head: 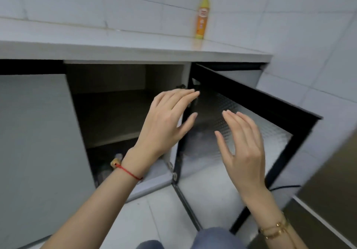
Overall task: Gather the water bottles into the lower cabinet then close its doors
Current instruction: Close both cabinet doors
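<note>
The lower cabinet (116,113) under the counter stands with its right door (251,125) swung out; that door has a black frame and a frosted textured pane. Low in the dark bottom compartment I make out clear water bottles (108,169), one with a pale cap, mostly hidden behind my left wrist. My left hand (166,123) hovers with fingers spread in front of the opening, its fingertips near the door's hinge edge. My right hand (241,144) is spread flat close to the inner face of the open door; whether it touches is unclear.
The cabinet's left door (38,142) is a grey panel, nearly shut. A yellow-orange spray bottle (202,18) stands on the white counter (135,45) against the tiled wall. A brown panel (332,181) rises at the right. My knees (208,239) show at the bottom.
</note>
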`<act>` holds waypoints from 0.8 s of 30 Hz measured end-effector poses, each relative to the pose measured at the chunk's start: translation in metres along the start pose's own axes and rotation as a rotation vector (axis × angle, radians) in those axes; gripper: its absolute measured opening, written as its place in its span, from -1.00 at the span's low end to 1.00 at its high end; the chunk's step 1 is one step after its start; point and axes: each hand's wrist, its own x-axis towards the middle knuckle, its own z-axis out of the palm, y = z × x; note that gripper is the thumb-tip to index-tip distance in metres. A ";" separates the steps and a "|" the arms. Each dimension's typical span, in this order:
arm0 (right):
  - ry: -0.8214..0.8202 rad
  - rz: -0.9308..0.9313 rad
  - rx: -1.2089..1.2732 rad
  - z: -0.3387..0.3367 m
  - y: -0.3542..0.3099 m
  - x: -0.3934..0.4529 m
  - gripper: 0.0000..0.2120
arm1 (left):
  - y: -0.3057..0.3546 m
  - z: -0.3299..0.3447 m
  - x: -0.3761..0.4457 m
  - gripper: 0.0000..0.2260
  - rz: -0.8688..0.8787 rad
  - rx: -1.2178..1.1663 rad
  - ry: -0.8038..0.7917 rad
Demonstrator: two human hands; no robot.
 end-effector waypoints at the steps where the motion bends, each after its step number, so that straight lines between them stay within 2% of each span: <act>1: 0.017 0.006 -0.028 -0.011 0.008 -0.005 -0.65 | 0.012 0.007 0.012 -0.61 0.028 -0.020 -0.004; 6: 0.121 0.014 -0.145 -0.050 0.040 -0.019 -0.61 | 0.059 0.044 0.060 -0.56 0.122 -0.113 -0.020; 11: 0.236 0.053 -0.250 -0.071 0.063 -0.032 -0.56 | 0.085 0.069 0.075 -0.56 0.156 -0.162 -0.120; 17: 0.103 0.180 -0.180 -0.075 0.073 -0.047 -0.52 | 0.095 0.075 0.067 -0.58 0.138 -0.233 -0.133; 24: 0.110 0.097 -0.052 -0.068 0.056 -0.051 -0.50 | 0.089 0.052 0.052 -0.53 0.122 -0.307 -0.147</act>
